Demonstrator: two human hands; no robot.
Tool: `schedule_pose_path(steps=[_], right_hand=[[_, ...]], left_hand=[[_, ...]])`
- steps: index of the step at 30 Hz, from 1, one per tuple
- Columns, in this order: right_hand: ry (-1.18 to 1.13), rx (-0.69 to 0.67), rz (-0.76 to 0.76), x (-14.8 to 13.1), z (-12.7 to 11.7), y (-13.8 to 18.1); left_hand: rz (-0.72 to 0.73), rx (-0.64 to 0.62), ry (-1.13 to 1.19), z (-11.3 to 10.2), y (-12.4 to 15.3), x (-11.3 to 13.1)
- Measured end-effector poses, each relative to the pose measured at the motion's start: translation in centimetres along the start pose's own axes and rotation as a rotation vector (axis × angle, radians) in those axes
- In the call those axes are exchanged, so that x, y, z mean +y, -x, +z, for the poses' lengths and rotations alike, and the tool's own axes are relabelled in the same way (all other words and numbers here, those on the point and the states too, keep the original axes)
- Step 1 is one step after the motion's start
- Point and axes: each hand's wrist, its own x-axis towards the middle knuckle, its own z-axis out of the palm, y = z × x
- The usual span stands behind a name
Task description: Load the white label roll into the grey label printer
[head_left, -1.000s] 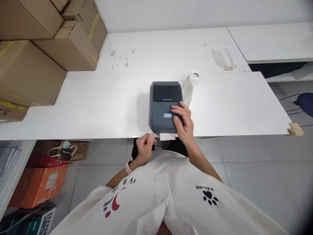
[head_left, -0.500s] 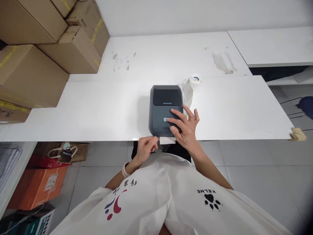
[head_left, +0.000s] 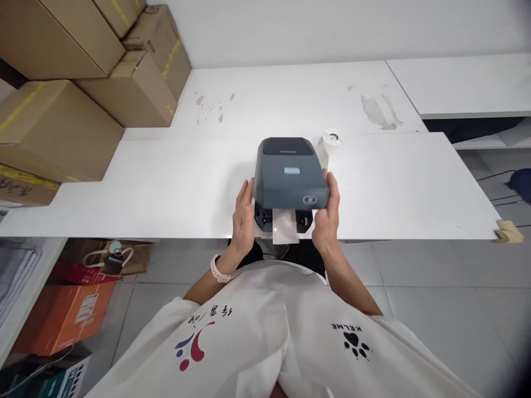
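A dark grey label printer (head_left: 290,174) sits at the near edge of the white table (head_left: 166,182). Its lid is raised at the front, and a strip of white label paper (head_left: 285,226) hangs out from under it. My left hand (head_left: 243,218) presses against the printer's left side. My right hand (head_left: 327,215) grips its right side, fingers on the lid's edge. A white label roll (head_left: 332,138) stands just behind the printer on the right, its paper running to the printer's back.
Cardboard boxes (head_left: 62,127) are stacked at the table's left and back left. Under the table on the left are an orange box (head_left: 58,315) and a brown paper bag (head_left: 108,257). A second white table (head_left: 464,83) stands at the back right.
My right hand left the printer's top button and took the right side. My left hand rose from below the table edge to the left side. The lid has lifted at the front.
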Motion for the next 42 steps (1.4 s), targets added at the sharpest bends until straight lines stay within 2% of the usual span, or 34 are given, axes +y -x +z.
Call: schedule_pose_path(steps=[3, 6, 11, 14, 17, 18, 20, 22, 26, 28, 31, 33, 36, 39, 42], right_hand=[[0.103, 0.016, -0.071, -0.6, -0.2, -5.1], [0.128, 0.026, -0.109, -1.0, -0.2, -10.9], [0.074, -0.034, -0.102, 0.1, 0.1, -18.4], [0.127, -0.043, -0.161, 0.6, -0.1, -19.8], [0.192, 0.072, -0.214, 0.1, -0.4, -18.3], [0.215, 0.058, -0.219, -0.1, -0.4, -17.4], [0.277, -0.122, -0.236, -0.2, 0.0, -15.5], [0.381, -0.400, -0.270, -0.1, 0.8, -13.9], [0.743, -0.880, -0.304, 0.3, 3.4, -12.3], [0.865, -1.045, -0.301, 0.2, 4.5, -12.3], [0.820, -1.143, -0.260, -0.2, 4.8, -13.3], [0.592, -1.174, -0.205, -0.4, 3.1, -14.2], [0.093, -1.123, -0.168, 0.3, -2.5, -14.8], [-0.160, -0.873, -0.086, 2.9, -9.5, -13.9], [-0.179, -0.567, 0.125, 7.3, -14.2, -12.2]], left_hand=[[0.044, 0.017, -0.038, -0.1, -3.6, 0.3], [-0.033, -0.065, -0.102, 0.1, -6.7, -0.3], [-0.147, -0.162, -0.098, 1.3, -8.4, -2.3], [-0.147, -0.152, -0.092, 1.6, -8.2, -2.8], [-0.158, -0.125, -0.115, 1.6, -8.1, -3.1], [-0.161, -0.116, -0.116, 1.6, -8.2, -3.2], [-0.160, -0.099, -0.098, 1.5, -8.3, -3.5], [-0.160, -0.083, -0.082, 1.5, -8.4, -3.9], [-0.164, -0.071, -0.103, 1.5, -8.5, -4.5], [-0.155, -0.072, -0.116, 1.5, -8.5, -4.7], [-0.144, -0.073, -0.116, 1.5, -8.5, -5.0], [-0.145, -0.084, -0.117, 1.5, -8.5, -5.0], [-0.157, -0.094, -0.118, 1.4, -8.3, -4.8], [-0.172, -0.091, -0.085, 1.4, -8.0, -4.5], [-0.178, -0.084, -0.058, 1.4, -7.9, -4.5]])
